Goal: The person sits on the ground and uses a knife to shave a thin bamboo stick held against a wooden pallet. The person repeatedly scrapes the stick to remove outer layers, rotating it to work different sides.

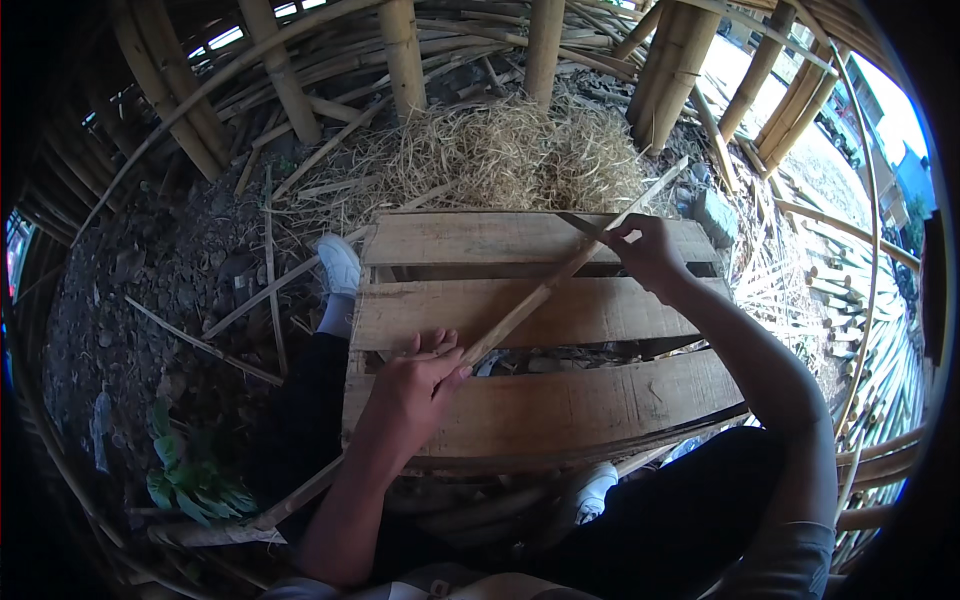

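A long bamboo strip [528,304] lies slantwise over a low table of wooden slats [520,400], its far end past the table's back edge. My left hand [415,375] is closed around the strip near the table's front left, fingers partly lifted. At the back right, my right hand [645,250] is closed at the strip with a dark, thin, blade-like piece, which looks like a knife [580,226], crossing the strip and pointing left. The knife's handle is hidden in my fingers. A further length of bamboo [300,495] shows beyond my left forearm, at the lower left.
Behind the table lies a heap of pale shavings [510,155], with upright bamboo posts [403,60] beyond. A grey-green block [715,217] stands off the table's back right corner. Many cut bamboo poles [880,370] lie at right. A leafy plant [190,475] grows at lower left.
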`<state>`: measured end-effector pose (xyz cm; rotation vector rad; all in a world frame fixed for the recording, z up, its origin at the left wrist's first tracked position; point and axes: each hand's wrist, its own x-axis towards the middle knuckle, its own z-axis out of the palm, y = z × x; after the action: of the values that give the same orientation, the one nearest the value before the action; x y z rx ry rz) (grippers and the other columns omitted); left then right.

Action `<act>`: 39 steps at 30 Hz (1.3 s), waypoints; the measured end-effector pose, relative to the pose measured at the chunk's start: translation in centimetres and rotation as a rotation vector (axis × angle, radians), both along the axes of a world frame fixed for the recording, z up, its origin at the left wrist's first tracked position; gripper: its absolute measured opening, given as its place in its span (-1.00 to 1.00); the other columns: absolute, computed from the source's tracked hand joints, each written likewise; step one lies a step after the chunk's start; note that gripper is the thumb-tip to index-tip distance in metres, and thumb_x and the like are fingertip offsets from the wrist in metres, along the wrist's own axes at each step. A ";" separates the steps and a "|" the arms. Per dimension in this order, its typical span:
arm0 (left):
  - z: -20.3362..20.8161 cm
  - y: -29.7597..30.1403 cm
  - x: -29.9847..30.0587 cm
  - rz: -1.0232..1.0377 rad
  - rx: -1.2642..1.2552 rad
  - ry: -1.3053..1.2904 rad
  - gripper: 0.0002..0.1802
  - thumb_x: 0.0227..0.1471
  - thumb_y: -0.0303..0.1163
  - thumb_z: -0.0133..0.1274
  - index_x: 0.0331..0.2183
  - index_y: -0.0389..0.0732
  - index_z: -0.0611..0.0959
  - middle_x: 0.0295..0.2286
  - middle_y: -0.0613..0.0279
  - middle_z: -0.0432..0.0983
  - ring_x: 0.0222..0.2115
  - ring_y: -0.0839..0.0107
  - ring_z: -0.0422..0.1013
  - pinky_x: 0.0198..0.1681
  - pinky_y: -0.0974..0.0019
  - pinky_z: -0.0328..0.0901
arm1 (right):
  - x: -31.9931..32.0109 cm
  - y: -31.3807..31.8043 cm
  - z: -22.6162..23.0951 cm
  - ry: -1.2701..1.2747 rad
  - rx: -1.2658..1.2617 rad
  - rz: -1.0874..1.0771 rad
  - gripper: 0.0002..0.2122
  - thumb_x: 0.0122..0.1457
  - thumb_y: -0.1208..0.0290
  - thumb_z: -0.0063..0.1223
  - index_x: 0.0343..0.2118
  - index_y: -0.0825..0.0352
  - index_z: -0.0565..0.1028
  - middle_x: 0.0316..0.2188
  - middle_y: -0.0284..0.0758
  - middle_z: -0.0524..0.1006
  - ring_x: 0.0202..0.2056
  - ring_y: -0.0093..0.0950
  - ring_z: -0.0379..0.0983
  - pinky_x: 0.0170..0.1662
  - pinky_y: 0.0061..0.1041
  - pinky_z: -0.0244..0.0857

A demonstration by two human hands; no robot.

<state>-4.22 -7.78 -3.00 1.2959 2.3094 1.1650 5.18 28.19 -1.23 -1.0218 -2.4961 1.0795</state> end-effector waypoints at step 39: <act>0.0 -0.5 0.7 0.046 0.040 -0.006 -0.69 0.21 -0.47 0.15 -0.03 -0.39 0.65 -0.09 -0.21 0.59 0.08 0.04 0.49 0.30 0.19 0.27 | 0.9 -2.7 -0.5 -0.024 -0.033 0.019 -0.73 0.28 0.24 0.24 -0.34 0.41 0.61 -0.60 -0.26 0.53 -0.48 -0.63 0.44 -0.45 -0.44 0.27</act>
<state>-3.52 -8.28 -3.03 1.2567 2.3353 1.2336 6.12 25.51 -1.70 -1.0283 -2.5202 1.1240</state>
